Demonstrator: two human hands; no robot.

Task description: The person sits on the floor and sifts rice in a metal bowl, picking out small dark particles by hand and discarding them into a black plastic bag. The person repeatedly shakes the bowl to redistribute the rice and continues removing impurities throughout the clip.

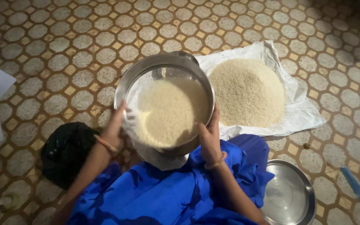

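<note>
Flanked by a grain heap [247, 92] on white sheet [304, 111], black bag [65, 151], empty steel plate [289, 195]; round steel pan [164, 101] of pale grain, gripped at both rims by left hand [114, 127] and right hand [210, 137], above blue lap.

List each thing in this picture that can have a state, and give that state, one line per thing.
Steel bowl: held up, tilted, part full of grain.
Left hand: gripping the bowl's rim.
Right hand: gripping the bowl's rim.
White sheet: spread on the floor, heaped with grain.
Steel plate: flat on the floor, empty.
Black bag: crumpled.
</note>
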